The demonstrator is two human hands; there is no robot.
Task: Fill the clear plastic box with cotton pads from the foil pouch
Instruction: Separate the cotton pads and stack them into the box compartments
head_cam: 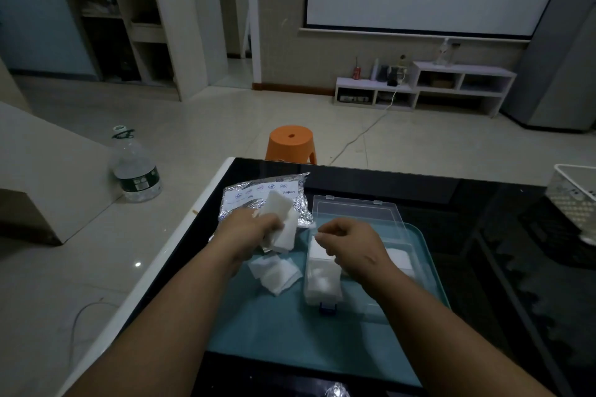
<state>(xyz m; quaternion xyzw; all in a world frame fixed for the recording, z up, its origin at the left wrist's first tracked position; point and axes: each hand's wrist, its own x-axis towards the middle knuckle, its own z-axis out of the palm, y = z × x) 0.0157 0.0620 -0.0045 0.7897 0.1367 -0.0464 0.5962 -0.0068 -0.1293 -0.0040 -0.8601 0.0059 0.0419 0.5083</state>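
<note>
Left hand (253, 229) grips soft square cotton pads (280, 217); right hand (351, 243) curled over clear box (322, 299), grasp unclear.

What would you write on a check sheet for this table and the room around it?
Surface: black glass table with a teal tray.
Job's things: clear plastic box, lid open, stacked pads inside; foil pouch at the far left; loose pads on the tray.
Clutter: white basket at the table's right edge.
Hands: left hand grips a wad of cotton pads; right hand curled over the box, grip unclear.
Cables: white cable across the floor.
Surroundings: water bottle, orange stool, low white shelf.
</note>
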